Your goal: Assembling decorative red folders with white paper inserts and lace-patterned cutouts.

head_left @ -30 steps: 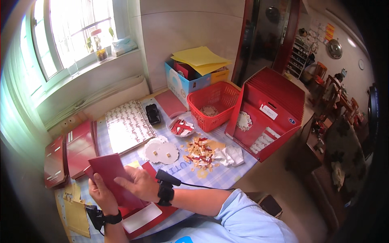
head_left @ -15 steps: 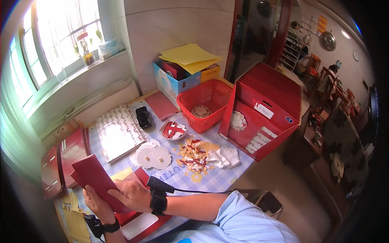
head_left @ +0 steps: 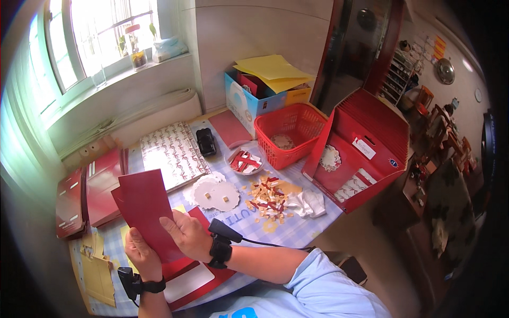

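A light-blue shirt [head_left: 339, 281] and 2 black wristbands [head_left: 219, 252] are worn.

Scalloped cards [head_left: 216, 191] obstruct just beyond the right hand [head_left: 190, 233]; bare tablecloth [head_left: 297, 229] offers passage along the scrap pile's [head_left: 271, 203] near side.

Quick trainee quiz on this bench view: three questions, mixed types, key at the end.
1. True or false: the left hand and the right hand both touch the dark red card.

2. Which stands immediately to the right of the red basket?
A) black tray
B) large red box
C) yellow sheets

3. How many small tan squares lie on the white scalloped paper?

Key: 1. True. 2. B. 3. Two.
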A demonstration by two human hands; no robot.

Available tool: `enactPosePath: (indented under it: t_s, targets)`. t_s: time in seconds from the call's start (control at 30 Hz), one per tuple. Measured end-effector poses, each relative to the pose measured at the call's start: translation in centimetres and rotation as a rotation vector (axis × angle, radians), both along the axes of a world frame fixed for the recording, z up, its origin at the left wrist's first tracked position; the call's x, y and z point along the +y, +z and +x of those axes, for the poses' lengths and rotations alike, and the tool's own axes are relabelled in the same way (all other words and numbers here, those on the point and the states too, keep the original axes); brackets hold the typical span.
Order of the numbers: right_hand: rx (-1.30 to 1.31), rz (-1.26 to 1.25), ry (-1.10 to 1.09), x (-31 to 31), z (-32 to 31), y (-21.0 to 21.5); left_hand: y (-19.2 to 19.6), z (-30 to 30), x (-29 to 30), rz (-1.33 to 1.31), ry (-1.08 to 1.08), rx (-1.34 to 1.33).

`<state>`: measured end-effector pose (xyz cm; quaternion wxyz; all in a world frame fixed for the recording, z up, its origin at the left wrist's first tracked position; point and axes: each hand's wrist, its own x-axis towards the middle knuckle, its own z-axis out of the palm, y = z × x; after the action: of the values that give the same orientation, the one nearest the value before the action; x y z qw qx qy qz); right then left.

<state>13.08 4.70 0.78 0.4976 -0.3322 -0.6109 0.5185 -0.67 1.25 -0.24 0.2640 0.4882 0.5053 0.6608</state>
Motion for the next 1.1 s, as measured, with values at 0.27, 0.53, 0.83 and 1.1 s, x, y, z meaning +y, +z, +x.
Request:
enactPosePath:
  t_s: [0.27,0.53,0.83,1.1]
  targets:
    - [-0.065,0.112,0.092,0.7,0.6,0.0,0.7,0.1,0.4,0.066,-0.115,-0.31]
    - [-0.462,0.275,-0.022,3.2,5.1,3.6,0.9,-1.2,0.4,0.065,-0.206,-0.33]
    - [-1.998,0.041,-0.591,16.6,21.3,15.2,1.0,-1.3,0.6,0.1,-0.135,-0.291]
    - [-2.021,-0.432,-0.224,19.8,24.4,8.8,0.1,-1.3,0.5,0.11,-0.115,-0.306]
